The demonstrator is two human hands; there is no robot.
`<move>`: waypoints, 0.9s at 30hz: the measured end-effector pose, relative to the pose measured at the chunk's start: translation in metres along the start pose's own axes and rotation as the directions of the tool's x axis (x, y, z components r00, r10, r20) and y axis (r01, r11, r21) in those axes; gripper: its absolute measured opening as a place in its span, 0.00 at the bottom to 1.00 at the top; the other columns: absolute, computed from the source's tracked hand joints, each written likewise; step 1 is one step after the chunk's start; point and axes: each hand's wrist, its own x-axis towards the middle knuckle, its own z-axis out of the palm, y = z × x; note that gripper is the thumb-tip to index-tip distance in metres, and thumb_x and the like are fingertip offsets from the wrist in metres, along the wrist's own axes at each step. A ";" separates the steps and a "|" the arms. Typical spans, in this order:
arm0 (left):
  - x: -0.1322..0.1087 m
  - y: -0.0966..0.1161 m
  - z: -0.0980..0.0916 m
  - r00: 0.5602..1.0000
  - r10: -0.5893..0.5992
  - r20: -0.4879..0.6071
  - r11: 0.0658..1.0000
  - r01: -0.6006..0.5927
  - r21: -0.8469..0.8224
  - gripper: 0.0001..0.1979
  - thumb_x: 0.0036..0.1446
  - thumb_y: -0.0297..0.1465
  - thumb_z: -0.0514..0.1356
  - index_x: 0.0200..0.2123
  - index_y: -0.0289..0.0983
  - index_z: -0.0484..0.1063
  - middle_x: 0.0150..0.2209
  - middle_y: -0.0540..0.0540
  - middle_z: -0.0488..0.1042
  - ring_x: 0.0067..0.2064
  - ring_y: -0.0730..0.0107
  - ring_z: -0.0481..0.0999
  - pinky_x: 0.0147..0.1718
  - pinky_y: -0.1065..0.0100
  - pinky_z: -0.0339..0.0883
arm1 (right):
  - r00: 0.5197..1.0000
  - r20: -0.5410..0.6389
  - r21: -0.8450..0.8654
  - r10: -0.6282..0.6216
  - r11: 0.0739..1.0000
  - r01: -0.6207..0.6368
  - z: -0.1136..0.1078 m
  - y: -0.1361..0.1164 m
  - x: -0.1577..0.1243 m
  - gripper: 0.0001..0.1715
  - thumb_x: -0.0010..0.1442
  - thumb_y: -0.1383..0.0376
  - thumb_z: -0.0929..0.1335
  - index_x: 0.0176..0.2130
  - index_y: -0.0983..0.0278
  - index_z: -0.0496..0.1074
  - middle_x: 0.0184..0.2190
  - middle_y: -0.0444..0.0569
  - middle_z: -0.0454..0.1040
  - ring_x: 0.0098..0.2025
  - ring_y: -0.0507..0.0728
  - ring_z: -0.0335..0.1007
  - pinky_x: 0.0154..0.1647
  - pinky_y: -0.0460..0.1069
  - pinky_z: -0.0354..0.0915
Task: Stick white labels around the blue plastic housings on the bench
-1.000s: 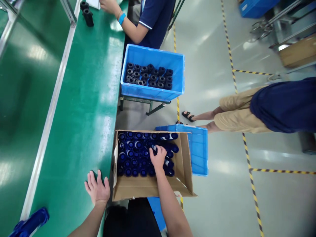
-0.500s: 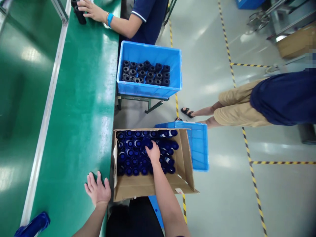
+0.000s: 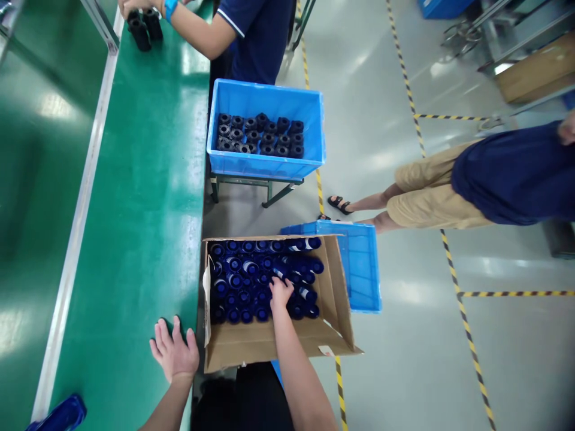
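My left hand (image 3: 174,353) lies flat and open on the edge of the green conveyor belt (image 3: 135,197), beside an open cardboard box (image 3: 265,344). The box is packed with several dark blue cylindrical parts (image 3: 242,275), most standing on end. My right hand (image 3: 281,294) reaches down into the box, its fingers curled among the blue parts near the middle. What the fingers grip, if anything, is hidden beneath the hand.
A blue crate (image 3: 265,164) of black cylindrical parts sits on a low stand farther along. A co-worker's hand (image 3: 135,6) touches black parts (image 3: 144,27) on the belt. Another person (image 3: 485,179) stands on the right. A blue crate (image 3: 362,272) lies under the box. A blue object (image 3: 60,414) rests bottom left.
My right hand has drawn back from the far middle of the box toward its near side. The left hand has stayed on the belt edge. The co-worker's hand moved left onto the black parts.
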 end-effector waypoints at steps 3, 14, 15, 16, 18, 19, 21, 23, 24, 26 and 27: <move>0.000 0.000 0.000 1.000 -0.006 0.003 1.000 0.006 0.000 0.27 0.70 0.38 0.55 0.66 0.31 0.68 0.74 0.24 0.58 0.76 0.36 0.55 0.71 0.32 0.48 | 0.990 0.063 0.127 0.129 0.983 -0.136 -0.006 -0.003 0.011 0.27 0.71 0.53 0.70 0.63 0.62 0.69 0.60 0.56 0.73 0.55 0.64 0.75 0.55 0.64 0.75; 0.001 0.001 0.000 1.000 -0.013 -0.005 0.999 0.013 -0.031 0.29 0.70 0.39 0.54 0.69 0.34 0.65 0.75 0.26 0.55 0.76 0.35 0.54 0.71 0.30 0.45 | 0.980 0.018 0.325 0.197 0.926 -0.192 0.056 -0.025 0.042 0.30 0.72 0.52 0.69 0.67 0.60 0.65 0.66 0.57 0.68 0.60 0.67 0.72 0.59 0.66 0.73; 0.001 0.000 0.001 1.000 -0.011 -0.011 0.999 0.010 -0.034 0.29 0.70 0.39 0.54 0.69 0.35 0.65 0.75 0.27 0.55 0.76 0.35 0.54 0.71 0.30 0.45 | 0.980 0.007 0.326 0.199 0.926 -0.190 0.058 -0.024 0.041 0.29 0.72 0.53 0.69 0.66 0.60 0.66 0.65 0.56 0.69 0.60 0.66 0.72 0.58 0.66 0.73; 0.001 0.000 0.002 1.000 -0.008 -0.018 0.999 0.007 -0.035 0.29 0.70 0.39 0.54 0.70 0.35 0.64 0.75 0.27 0.55 0.76 0.35 0.54 0.71 0.30 0.45 | 0.980 0.001 0.326 0.201 0.926 -0.190 0.058 -0.023 0.040 0.28 0.71 0.53 0.70 0.65 0.61 0.67 0.64 0.56 0.70 0.59 0.66 0.73 0.58 0.65 0.74; 0.000 -0.001 0.003 1.000 -0.005 -0.026 0.999 0.004 -0.036 0.29 0.69 0.38 0.55 0.70 0.36 0.64 0.75 0.28 0.55 0.76 0.35 0.55 0.71 0.30 0.46 | 0.980 -0.004 0.319 0.201 0.929 -0.189 0.055 -0.019 0.037 0.27 0.71 0.54 0.70 0.64 0.62 0.68 0.63 0.56 0.71 0.58 0.65 0.74 0.57 0.64 0.75; 0.000 -0.001 0.004 1.000 -0.005 -0.025 0.999 0.004 -0.035 0.29 0.69 0.38 0.56 0.70 0.36 0.63 0.75 0.28 0.55 0.76 0.35 0.55 0.71 0.30 0.47 | 0.980 -0.003 0.313 0.198 0.931 -0.187 0.051 -0.016 0.035 0.27 0.71 0.54 0.70 0.63 0.62 0.68 0.62 0.56 0.72 0.57 0.65 0.74 0.56 0.64 0.75; -0.001 -0.003 0.005 1.000 -0.009 -0.016 0.999 0.009 -0.033 0.29 0.69 0.38 0.56 0.70 0.36 0.63 0.75 0.28 0.55 0.76 0.35 0.55 0.71 0.30 0.47 | 0.982 0.002 0.295 0.189 0.938 -0.181 0.038 -0.012 0.031 0.27 0.72 0.53 0.70 0.63 0.62 0.69 0.61 0.56 0.72 0.57 0.64 0.75 0.56 0.64 0.75; -0.002 -0.003 0.006 1.000 -0.019 -0.006 0.999 0.019 -0.027 0.29 0.69 0.39 0.55 0.69 0.36 0.64 0.75 0.28 0.56 0.76 0.36 0.55 0.71 0.31 0.47 | 0.984 0.003 0.282 0.177 0.944 -0.171 0.019 -0.009 0.031 0.27 0.71 0.53 0.70 0.63 0.62 0.69 0.61 0.56 0.72 0.57 0.65 0.75 0.56 0.64 0.75; -0.003 -0.004 0.006 1.000 -0.023 -0.004 0.999 0.023 -0.023 0.28 0.69 0.39 0.55 0.69 0.36 0.65 0.75 0.29 0.56 0.76 0.36 0.55 0.71 0.31 0.47 | 0.985 0.000 0.281 0.172 0.946 -0.165 0.007 -0.010 0.034 0.27 0.71 0.53 0.70 0.64 0.62 0.68 0.62 0.56 0.72 0.57 0.65 0.74 0.56 0.65 0.75; -0.003 -0.003 0.006 1.000 -0.025 0.001 1.000 0.025 -0.018 0.28 0.69 0.39 0.55 0.68 0.36 0.66 0.75 0.29 0.56 0.76 0.37 0.55 0.71 0.32 0.47 | 0.986 -0.009 0.290 0.164 0.945 -0.155 -0.015 -0.014 0.044 0.28 0.71 0.53 0.70 0.64 0.61 0.68 0.63 0.56 0.71 0.58 0.65 0.74 0.57 0.65 0.74; -0.003 -0.003 0.005 1.000 -0.023 0.005 1.000 0.023 -0.015 0.28 0.69 0.39 0.55 0.68 0.36 0.66 0.75 0.29 0.56 0.76 0.37 0.55 0.71 0.32 0.47 | 0.986 -0.014 0.301 0.164 0.941 -0.152 -0.025 -0.017 0.051 0.29 0.71 0.53 0.69 0.65 0.61 0.67 0.63 0.56 0.70 0.58 0.66 0.73 0.57 0.65 0.74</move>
